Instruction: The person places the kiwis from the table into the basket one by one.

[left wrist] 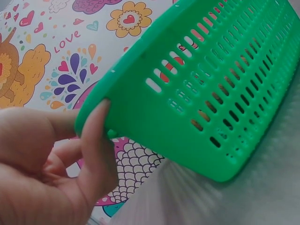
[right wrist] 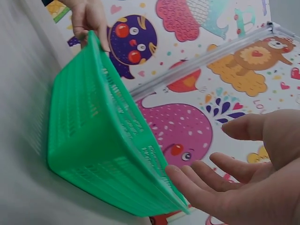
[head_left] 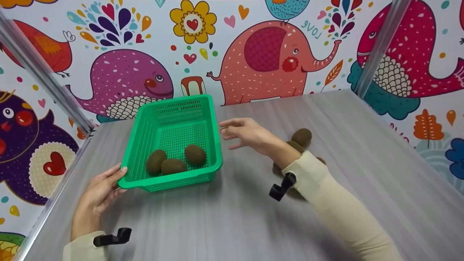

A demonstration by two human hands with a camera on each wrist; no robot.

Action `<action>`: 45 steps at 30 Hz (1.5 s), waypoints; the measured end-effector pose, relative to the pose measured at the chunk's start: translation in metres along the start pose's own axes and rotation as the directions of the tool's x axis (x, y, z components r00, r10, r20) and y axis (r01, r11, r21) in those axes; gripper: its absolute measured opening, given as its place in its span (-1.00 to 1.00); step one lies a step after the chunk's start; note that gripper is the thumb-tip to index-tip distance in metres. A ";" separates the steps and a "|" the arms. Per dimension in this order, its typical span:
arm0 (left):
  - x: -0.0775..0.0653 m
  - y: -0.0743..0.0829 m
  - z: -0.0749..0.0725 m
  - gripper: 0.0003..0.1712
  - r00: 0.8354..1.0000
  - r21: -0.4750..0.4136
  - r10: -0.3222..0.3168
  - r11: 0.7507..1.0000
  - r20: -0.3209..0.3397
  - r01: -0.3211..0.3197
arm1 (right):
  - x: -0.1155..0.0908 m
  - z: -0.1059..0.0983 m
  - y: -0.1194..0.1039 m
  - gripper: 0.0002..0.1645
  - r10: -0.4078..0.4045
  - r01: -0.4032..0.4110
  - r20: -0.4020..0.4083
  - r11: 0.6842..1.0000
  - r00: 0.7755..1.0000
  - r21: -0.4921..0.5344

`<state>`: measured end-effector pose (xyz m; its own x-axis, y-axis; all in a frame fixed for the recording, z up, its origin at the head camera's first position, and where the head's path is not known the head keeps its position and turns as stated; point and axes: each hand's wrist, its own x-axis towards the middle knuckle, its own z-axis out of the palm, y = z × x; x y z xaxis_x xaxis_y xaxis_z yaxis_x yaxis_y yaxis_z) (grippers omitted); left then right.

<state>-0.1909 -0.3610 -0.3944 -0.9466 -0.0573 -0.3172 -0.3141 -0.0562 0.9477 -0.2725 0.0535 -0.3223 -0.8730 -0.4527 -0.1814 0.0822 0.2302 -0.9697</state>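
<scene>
A green plastic basket (head_left: 174, 179) with perforated walls stands on the table, three brown kiwis (head_left: 195, 155) lying at its near end. My left hand (head_left: 99, 192) pinches the basket's near left corner; in the left wrist view the thumb and fingers (left wrist: 96, 136) close on the rim. Just beyond the basket's right rim is my right hand (head_left: 248, 134), with nothing in it and its fingers loosely spread. The right wrist view shows those fingers (right wrist: 201, 187) apart and bare beside the basket wall. Several more kiwis (head_left: 301, 137) lie on the table, partly hidden by my right forearm.
The grey table (head_left: 224, 224) has a wood-like grain. Walls printed with cartoon animals rise behind and at both sides, with metal posts (head_left: 378, 50) at the corners. A black wrist mount (head_left: 282, 186) sticks out from each sleeve.
</scene>
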 end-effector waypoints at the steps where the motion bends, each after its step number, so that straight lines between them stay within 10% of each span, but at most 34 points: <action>1: 0.000 0.000 0.000 -0.70 1.000 -0.002 0.000 1.000 0.001 0.000 | -0.002 -0.004 0.000 -0.51 -0.002 0.002 -0.007 1.000 1.000 0.000; 5: 0.000 0.000 -0.001 -0.85 1.000 -0.004 0.000 1.000 -0.002 0.000 | -0.011 -0.020 0.002 -0.51 -0.010 0.011 -0.024 1.000 1.000 0.024; 12: 0.000 0.000 0.001 -0.16 1.000 0.051 0.003 0.999 0.015 -0.004 | -0.027 -0.048 0.014 -0.48 -0.012 0.016 -0.052 0.997 0.999 0.078; 19: -0.001 0.000 0.002 -0.79 1.000 -0.005 0.013 1.000 0.003 -0.013 | -0.037 -0.075 0.035 -0.45 -0.008 0.018 -0.088 0.993 0.996 0.114; 45: 0.000 -0.001 0.000 -0.81 1.000 0.014 0.004 1.000 0.000 -0.004 | -0.040 -0.169 0.094 -0.18 0.249 -0.207 -0.312 0.965 0.917 0.162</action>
<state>-0.1906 -0.3611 -0.3955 -0.9479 -0.0578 -0.3133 -0.3112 -0.0423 0.9494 -0.3110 0.2387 -0.3790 -0.9301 -0.0889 -0.3564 0.3376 0.1757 -0.9247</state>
